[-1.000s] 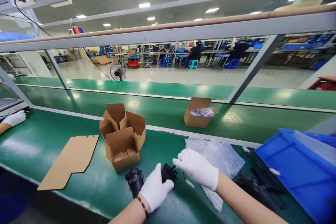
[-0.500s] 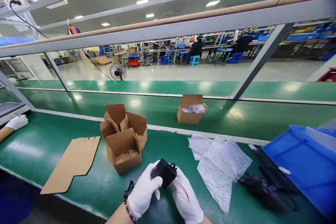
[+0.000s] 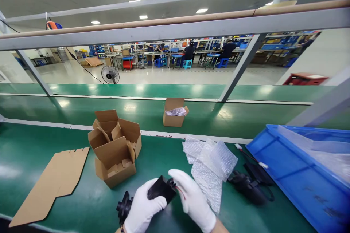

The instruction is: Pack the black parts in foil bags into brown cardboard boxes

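Observation:
In the head view, my left hand (image 3: 146,205), in a white glove, grips a small black box-shaped power adapter (image 3: 162,189) low over the green bench. A black cable end and thin red wire come out of its right side. My right hand (image 3: 191,196), also gloved, is beside that side, fingers stretched out and thumb apart; the wire runs in front of its palm. By my left wrist is a dark ribbed part (image 3: 124,206); whether it rests on the bench is unclear. Clear bubble wrap bags (image 3: 212,164) lie beyond my right hand.
Opened cardboard boxes (image 3: 117,164) stand left, near a flat cardboard sheet (image 3: 51,185). A small box (image 3: 174,120) with a wrapped item sits farther back. Right are a black cabled device (image 3: 250,189) and a blue bin (image 3: 295,174). A metal rail (image 3: 164,31) crosses ahead.
The view has swung right, showing more of the blue bin; a co-worker's gloved hand at far left has left view. My right hand's fingers have straightened beside the adapter.

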Available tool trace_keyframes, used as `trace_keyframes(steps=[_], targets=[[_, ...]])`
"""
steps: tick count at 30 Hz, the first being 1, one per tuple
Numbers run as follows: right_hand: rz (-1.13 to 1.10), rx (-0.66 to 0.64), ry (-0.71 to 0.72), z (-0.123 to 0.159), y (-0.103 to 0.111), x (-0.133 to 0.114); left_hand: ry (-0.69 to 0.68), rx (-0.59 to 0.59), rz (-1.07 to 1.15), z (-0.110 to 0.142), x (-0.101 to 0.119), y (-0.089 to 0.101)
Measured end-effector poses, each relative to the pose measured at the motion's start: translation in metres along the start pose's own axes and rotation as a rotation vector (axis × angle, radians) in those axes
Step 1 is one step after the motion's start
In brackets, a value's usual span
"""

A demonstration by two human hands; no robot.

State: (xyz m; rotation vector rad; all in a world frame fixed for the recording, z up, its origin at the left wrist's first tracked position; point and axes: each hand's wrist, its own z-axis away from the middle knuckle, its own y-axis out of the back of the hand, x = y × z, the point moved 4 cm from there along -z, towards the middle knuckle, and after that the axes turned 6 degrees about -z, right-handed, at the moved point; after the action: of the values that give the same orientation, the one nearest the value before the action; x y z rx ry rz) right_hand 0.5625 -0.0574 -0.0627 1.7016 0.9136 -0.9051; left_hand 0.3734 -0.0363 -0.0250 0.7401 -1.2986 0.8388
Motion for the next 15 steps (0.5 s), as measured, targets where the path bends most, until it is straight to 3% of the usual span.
trace_keyframes(steps=[3, 5, 7, 9, 11, 13, 15], targets=[[0.407, 0.137, -0.218, -0.007, 0.040, 0.023, 0.015, 0.037, 0.033, 0.002, 0.002, 0.006], [0.524, 0.079, -0.405, -0.008, 0.056, 0.035, 0.060, 0.045, 0.113, 0.004, -0.003, 0.008], [0.504, -0.011, -0.456, -0.005, 0.060, 0.035, 0.114, 0.045, 0.226, 0.005, -0.012, 0.012], [0.259, -0.003, -0.393, -0.003, 0.058, 0.023, 0.158, 0.063, 0.350, 0.006, -0.019, 0.016], [-0.186, 0.083, -0.354, -0.003, 0.052, 0.007, 0.186, 0.071, 0.455, 0.006, -0.023, 0.021], [-0.637, 0.177, -0.363, -0.005, 0.037, -0.006, 0.187, 0.038, 0.505, 0.005, -0.023, 0.022], [-0.869, 0.208, -0.388, -0.008, 0.015, -0.016, 0.155, -0.015, 0.492, 0.004, -0.022, 0.020]])
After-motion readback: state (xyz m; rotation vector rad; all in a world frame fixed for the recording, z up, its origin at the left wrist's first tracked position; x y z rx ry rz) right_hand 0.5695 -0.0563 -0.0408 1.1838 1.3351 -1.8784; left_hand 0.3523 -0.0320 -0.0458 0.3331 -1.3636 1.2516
